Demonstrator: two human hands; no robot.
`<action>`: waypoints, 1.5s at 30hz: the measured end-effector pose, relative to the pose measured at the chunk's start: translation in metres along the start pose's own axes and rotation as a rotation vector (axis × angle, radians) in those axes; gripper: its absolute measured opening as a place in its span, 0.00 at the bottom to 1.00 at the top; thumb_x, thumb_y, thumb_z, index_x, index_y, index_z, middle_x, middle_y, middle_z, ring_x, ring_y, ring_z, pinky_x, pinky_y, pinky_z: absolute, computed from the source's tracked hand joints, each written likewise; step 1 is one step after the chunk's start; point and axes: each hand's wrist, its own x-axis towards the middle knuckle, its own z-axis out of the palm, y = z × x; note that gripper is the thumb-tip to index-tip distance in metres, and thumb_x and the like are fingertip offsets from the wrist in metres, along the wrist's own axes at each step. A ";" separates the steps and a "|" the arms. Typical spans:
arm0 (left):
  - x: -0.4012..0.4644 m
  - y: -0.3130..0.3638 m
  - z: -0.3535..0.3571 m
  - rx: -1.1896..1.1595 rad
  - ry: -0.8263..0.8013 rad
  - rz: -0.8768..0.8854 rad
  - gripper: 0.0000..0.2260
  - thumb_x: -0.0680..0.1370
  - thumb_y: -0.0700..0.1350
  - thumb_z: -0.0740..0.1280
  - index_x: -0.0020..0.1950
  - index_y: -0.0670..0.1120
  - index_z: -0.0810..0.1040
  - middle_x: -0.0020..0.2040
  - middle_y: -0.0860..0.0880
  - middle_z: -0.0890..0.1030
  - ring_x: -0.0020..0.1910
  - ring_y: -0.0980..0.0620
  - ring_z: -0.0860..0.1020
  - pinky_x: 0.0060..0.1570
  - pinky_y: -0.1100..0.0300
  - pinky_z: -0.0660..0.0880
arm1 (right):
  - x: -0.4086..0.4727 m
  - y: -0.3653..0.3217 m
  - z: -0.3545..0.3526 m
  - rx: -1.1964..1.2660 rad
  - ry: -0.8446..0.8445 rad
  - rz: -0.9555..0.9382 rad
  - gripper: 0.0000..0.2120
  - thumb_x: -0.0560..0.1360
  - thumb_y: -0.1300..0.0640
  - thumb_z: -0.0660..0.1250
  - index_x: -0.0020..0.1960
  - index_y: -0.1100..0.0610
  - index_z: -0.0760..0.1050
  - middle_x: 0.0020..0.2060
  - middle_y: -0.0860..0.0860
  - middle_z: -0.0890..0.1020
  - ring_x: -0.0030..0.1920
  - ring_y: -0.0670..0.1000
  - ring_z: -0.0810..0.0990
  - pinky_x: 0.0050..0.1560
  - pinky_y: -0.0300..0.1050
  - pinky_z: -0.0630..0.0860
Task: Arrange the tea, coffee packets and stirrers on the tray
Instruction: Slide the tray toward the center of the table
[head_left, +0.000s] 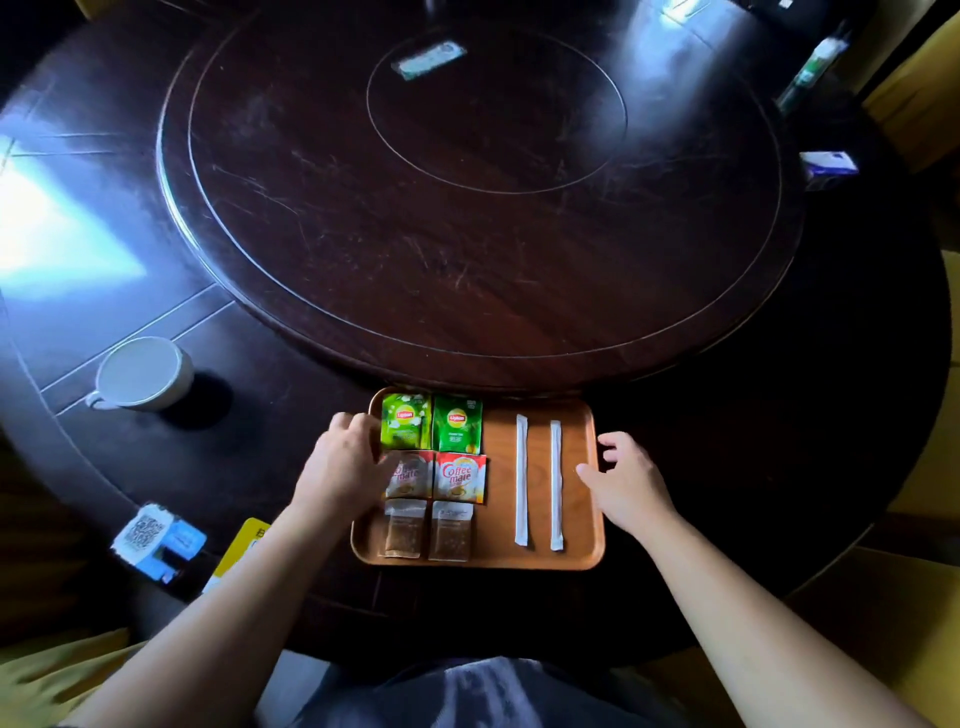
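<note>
A wooden tray (582, 558) lies at the near edge of the dark round table. On its left half sit two green tea packets (431, 421), two red-and-white Coffee mate packets (460, 477) and two clear packets (451, 530) of brown granules, in three rows. Two paper-wrapped stirrers (521, 480) lie parallel on the right half. My left hand (345, 462) rests at the tray's left rim, fingers apart, its thumb over the left Coffee mate packet. My right hand (626, 480) is at the right rim, fingers spread, holding nothing.
A white cup (141, 371) stands on the table to the left. A QR-code card stand (156, 538) and a yellow card (244, 545) lie near the front left edge. A large lazy Susan (467, 182) fills the table's middle behind the tray.
</note>
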 end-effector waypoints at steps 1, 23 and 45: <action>0.000 -0.005 -0.002 -0.021 -0.016 -0.048 0.23 0.71 0.58 0.72 0.61 0.48 0.76 0.55 0.46 0.75 0.52 0.42 0.79 0.51 0.49 0.77 | 0.000 0.000 0.001 0.013 -0.005 0.034 0.26 0.73 0.51 0.71 0.69 0.51 0.68 0.64 0.53 0.76 0.56 0.52 0.78 0.51 0.47 0.75; -0.020 -0.070 -0.048 -0.656 -0.256 -0.317 0.10 0.73 0.35 0.69 0.49 0.48 0.83 0.40 0.43 0.82 0.35 0.44 0.83 0.38 0.43 0.84 | -0.050 -0.028 0.038 0.197 -0.009 0.206 0.17 0.74 0.61 0.69 0.62 0.56 0.74 0.48 0.50 0.79 0.47 0.49 0.81 0.41 0.46 0.79; 0.097 -0.014 -0.111 -0.873 -0.160 -0.212 0.11 0.74 0.40 0.67 0.54 0.49 0.84 0.40 0.49 0.86 0.34 0.55 0.82 0.39 0.54 0.81 | 0.029 -0.134 -0.033 0.358 0.069 0.038 0.15 0.75 0.66 0.68 0.62 0.59 0.77 0.49 0.52 0.83 0.48 0.50 0.82 0.47 0.48 0.78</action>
